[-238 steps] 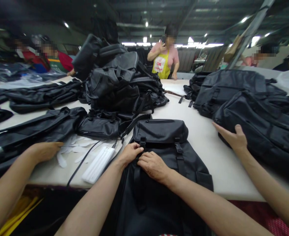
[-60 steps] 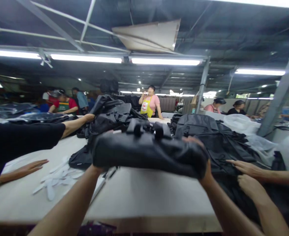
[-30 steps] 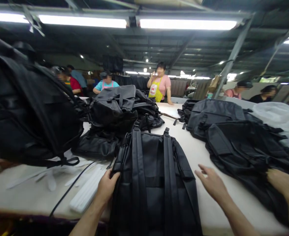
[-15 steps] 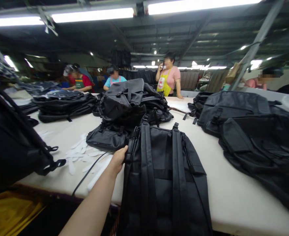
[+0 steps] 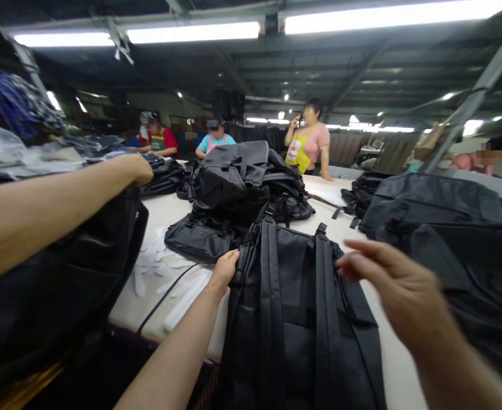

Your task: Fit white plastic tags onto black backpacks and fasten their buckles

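A black backpack (image 5: 293, 319) lies at the table's front edge with its two shoulder straps facing up. My left hand (image 5: 225, 270) is closed on its upper left side edge. Above the backpack's right side hovers my right hand (image 5: 394, 285), smeared by motion, fingers stretched out and nothing visible in it. Whether its fingertips touch the bag I cannot tell. From the left, a co-worker's arm (image 5: 62, 199) reaches in, its hand at the top of another black bag (image 5: 75, 273).
Piled black bags (image 5: 233, 176) stand behind the backpack, and more black bags (image 5: 443, 199) lie at the right. White scraps (image 5: 156, 259) and a thin black cord (image 5: 165, 293) are on the pale table (image 5: 148, 213). Several people work or stand beyond it.
My right hand has come in from the right edge to the backpack's right side. The co-worker's arm has appeared at the left, and that bag has shifted. My left hand keeps its grip.
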### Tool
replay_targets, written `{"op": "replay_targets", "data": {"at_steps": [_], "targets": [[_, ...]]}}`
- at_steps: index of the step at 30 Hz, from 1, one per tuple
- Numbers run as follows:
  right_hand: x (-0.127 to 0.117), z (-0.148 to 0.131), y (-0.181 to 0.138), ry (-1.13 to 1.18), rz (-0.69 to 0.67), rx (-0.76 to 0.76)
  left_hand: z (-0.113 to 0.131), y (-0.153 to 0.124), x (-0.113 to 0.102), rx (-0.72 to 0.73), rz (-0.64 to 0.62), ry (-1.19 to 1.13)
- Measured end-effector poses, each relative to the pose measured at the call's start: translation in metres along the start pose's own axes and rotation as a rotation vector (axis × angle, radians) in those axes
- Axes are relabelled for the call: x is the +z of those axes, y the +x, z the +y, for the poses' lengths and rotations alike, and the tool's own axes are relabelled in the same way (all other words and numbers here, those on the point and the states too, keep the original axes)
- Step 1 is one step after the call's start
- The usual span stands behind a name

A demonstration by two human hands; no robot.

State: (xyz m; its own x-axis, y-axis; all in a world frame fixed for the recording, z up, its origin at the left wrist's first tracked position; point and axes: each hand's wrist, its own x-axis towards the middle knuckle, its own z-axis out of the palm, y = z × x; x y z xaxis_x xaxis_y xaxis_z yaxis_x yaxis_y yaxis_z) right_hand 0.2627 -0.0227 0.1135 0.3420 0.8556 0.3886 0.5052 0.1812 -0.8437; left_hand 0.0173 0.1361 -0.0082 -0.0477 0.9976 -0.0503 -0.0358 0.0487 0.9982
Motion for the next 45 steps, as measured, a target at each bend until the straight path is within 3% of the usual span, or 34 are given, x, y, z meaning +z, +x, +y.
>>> {"op": "replay_targets", "data": {"at_steps": [3,5,8,10,13,17,21,24,28,31,36,40,45], "targets": [[0.048,0.026,0.011,-0.036,-0.254,0.173,0.002,-0.001,0.001,-0.002,-0.040,-0.052],[0.089,0.049,0.019,-0.021,-0.286,0.323,0.004,-0.003,0.002,-0.002,-0.069,-0.091],[0.138,0.068,0.027,0.253,-0.303,0.511,0.007,-0.006,0.002,-0.013,-0.149,-0.155],[0.154,0.063,0.030,0.523,-0.361,0.582,0.009,-0.005,0.002,-0.026,-0.208,-0.197],[0.145,0.038,0.033,0.759,-0.495,0.524,0.011,0.001,0.001,-0.039,-0.254,-0.262],[0.105,0.007,0.042,0.743,-0.701,0.286,0.007,0.009,0.002,-0.056,-0.277,-0.394],[0.098,0.016,0.053,0.724,-0.481,0.292,0.002,0.009,0.003,-0.124,-0.361,-0.519],[0.123,0.045,0.050,0.429,-0.454,0.225,0.000,0.007,0.003,-0.108,-0.348,-0.494],[0.157,0.072,0.033,-0.158,-0.419,-0.274,-0.002,0.005,0.004,-0.118,-0.318,-0.511],[0.164,0.072,0.028,-0.498,-0.395,-0.566,-0.003,0.005,0.003,-0.146,-0.309,-0.522],[0.153,0.059,0.044,-0.704,-0.638,-0.826,-0.001,0.003,0.002,-0.114,-0.294,-0.494],[0.148,0.052,0.049,-0.619,-0.683,-0.794,-0.001,0.003,0.004,-0.128,-0.293,-0.509],[0.146,0.053,0.004,-0.592,-0.681,-0.583,-0.003,0.004,0.004,-0.151,-0.276,-0.535]]}}
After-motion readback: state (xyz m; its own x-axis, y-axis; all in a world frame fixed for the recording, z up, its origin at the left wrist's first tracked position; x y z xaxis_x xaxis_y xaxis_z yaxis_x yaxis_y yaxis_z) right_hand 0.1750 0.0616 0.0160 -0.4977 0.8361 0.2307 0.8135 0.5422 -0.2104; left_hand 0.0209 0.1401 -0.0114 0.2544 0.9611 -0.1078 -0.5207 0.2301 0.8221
